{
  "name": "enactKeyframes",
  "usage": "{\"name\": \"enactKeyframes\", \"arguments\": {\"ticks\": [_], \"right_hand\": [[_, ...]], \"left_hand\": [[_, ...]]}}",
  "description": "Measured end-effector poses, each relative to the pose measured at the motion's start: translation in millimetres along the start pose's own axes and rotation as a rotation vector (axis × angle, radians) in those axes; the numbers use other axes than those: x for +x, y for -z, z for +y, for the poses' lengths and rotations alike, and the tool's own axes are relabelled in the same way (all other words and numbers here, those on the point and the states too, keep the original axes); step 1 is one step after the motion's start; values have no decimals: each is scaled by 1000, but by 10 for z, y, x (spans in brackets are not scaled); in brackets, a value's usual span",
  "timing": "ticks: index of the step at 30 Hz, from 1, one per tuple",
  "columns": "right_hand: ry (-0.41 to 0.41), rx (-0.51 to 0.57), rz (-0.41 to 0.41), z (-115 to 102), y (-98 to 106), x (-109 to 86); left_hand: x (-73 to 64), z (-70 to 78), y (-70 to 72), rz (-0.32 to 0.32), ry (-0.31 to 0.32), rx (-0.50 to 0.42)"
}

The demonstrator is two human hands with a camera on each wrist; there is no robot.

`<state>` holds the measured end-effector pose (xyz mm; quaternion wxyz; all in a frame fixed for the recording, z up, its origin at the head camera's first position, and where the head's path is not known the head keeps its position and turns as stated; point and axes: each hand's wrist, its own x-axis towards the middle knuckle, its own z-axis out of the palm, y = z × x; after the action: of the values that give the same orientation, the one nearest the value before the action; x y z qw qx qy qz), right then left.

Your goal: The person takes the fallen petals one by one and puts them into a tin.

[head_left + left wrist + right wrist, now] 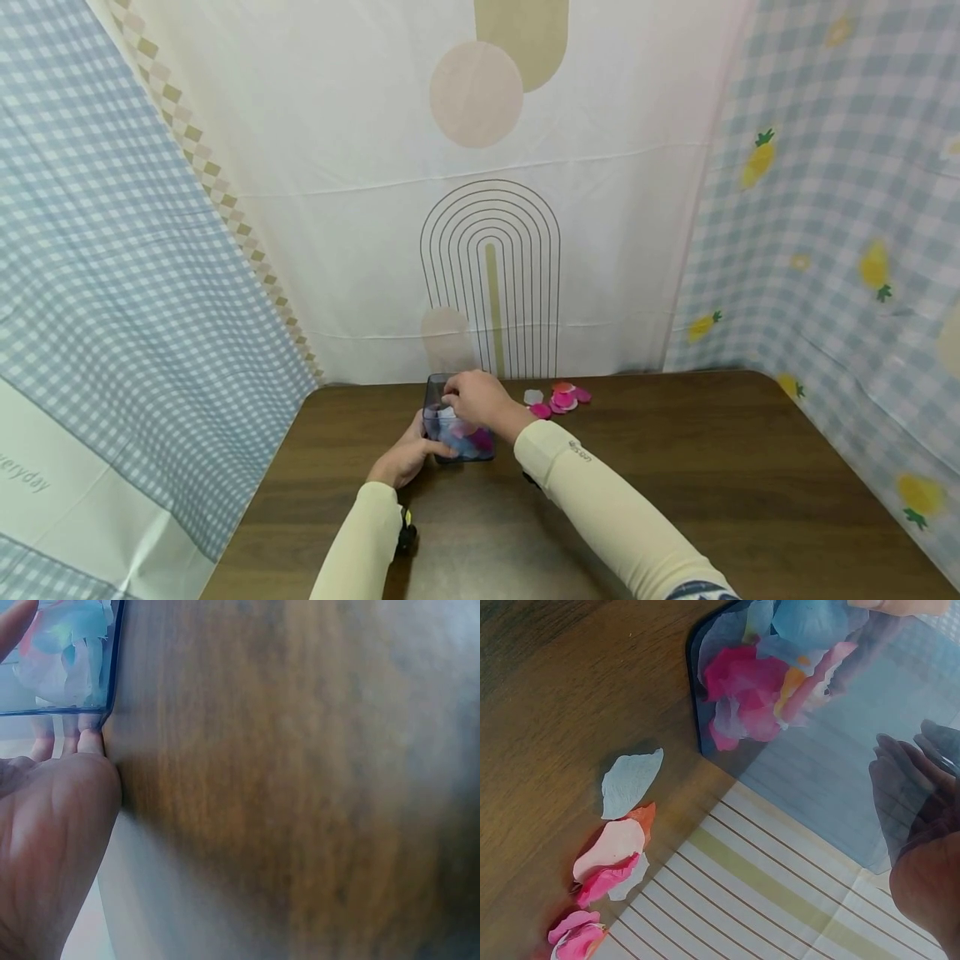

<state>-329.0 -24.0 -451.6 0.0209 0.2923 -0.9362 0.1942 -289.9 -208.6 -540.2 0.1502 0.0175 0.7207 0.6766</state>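
My left hand [408, 454] grips a clear bluish plastic box [437, 392] by its left side, thumb on the near wall. In the left wrist view the fingers of my left hand [56, 825] curl behind the box's corner. Blue, pink and white petals [467, 440] lie inside, heaped toward the bottom. Over the box's upper part is my right hand [480, 400], its fingers angled down into it. Through the wall, the right wrist view shows those fingers [904, 772] loosely extended, nothing visible between them, apart from the petals [754, 682].
Right of the box, a small scatter of pink, white and orange petals [562, 400] lies near the back edge of the brown wooden table [675, 483]. A printed white curtain [615, 250] hangs directly behind, with checked cloth [810, 250] on both sides.
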Motion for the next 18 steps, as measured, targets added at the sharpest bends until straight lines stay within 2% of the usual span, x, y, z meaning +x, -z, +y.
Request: {"name": "enactKeyframes", "arguments": {"ticks": [18], "right_hand": [[5,23,-1,34,-28,8]], "left_hand": [[0,2,-2,-12,-4,-9]]}}
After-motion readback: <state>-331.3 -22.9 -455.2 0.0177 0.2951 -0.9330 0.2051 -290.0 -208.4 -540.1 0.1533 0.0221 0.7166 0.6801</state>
